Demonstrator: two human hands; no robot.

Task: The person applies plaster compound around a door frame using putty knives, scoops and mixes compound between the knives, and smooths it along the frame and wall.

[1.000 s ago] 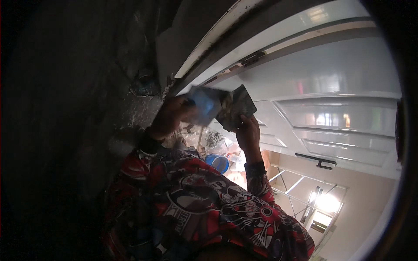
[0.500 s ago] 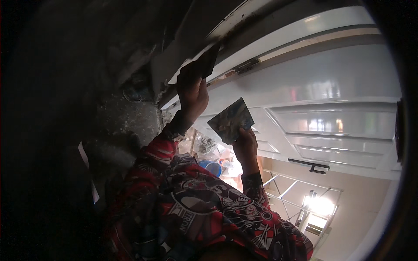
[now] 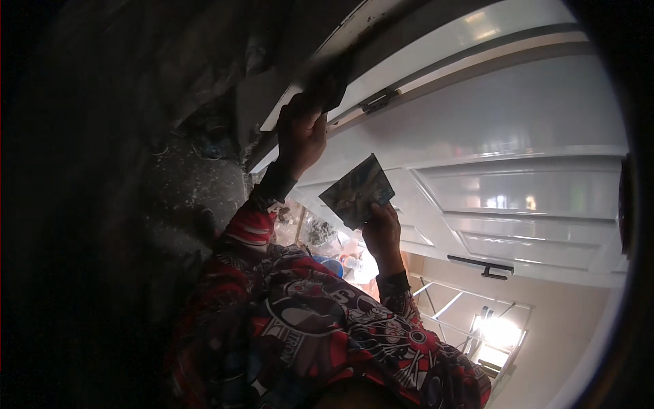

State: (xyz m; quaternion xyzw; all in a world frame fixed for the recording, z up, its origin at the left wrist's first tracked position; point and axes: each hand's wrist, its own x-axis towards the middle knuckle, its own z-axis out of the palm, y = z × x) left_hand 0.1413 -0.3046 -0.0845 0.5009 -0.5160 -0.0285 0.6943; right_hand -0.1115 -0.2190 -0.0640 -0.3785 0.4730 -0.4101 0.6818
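Note:
My left hand [image 3: 302,140] is raised to a pale door frame [image 3: 409,65], its fingers closed on a dark flat blade-like piece [image 3: 334,93]. That piece lies against or very near the frame; deep shadow hides its exact kind and whether it touches. Lower and to the right, my right hand [image 3: 383,235] grips a square flat plate [image 3: 357,189] by its near corner, thumb on top. Greyish smears cover the plate's upper face. It is held apart from the white panelled door [image 3: 504,136] beyond it.
A metal hinge [image 3: 379,101] sits between frame and door. The door has a dark lever handle [image 3: 487,266]. Below are a blue bucket [image 3: 331,265], a clear plastic bottle [image 3: 352,262] and rubble [image 3: 315,230]. Metal scaffolding [image 3: 446,300] stands at the lower right. The left side is very dark.
My left hand has shifted slightly along the frame, and the dark piece now sits flatter to it. The right hand and plate have drifted a little left. The whole view has shifted slightly.

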